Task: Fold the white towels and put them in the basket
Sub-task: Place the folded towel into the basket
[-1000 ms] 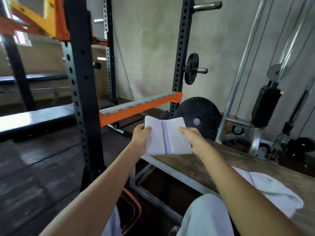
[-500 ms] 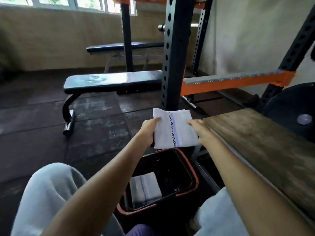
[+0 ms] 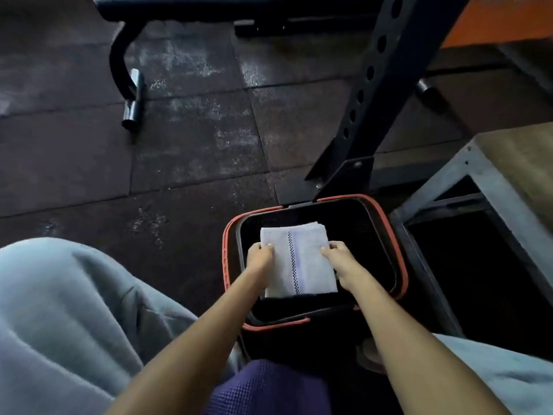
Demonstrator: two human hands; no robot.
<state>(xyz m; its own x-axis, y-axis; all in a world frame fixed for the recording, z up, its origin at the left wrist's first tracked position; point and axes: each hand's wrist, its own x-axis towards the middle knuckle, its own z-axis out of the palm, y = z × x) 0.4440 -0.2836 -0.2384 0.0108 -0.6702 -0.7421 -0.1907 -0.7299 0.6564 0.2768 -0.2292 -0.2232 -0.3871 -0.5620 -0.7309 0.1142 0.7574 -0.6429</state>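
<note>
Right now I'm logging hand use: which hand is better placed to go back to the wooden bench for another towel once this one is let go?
The right hand. It grips the folded towel on the side nearer the wooden bench, right of the basket; the left hand would have to cross over.

A: What is the person wearing?

B: Soft grey trousers (image 3: 68, 319). The cloth is loose and baggy, with big folds over the left knee. You can see more of the same grey cloth on the right leg (image 3: 505, 375), low in the corner.

A: Do the arms have sleeves?

B: No. Both arms are bare all the way up, as far as you can see. The left hand (image 3: 259, 259) and the right hand (image 3: 341, 259) are bare too. No gloves, no rings, no watch
</note>
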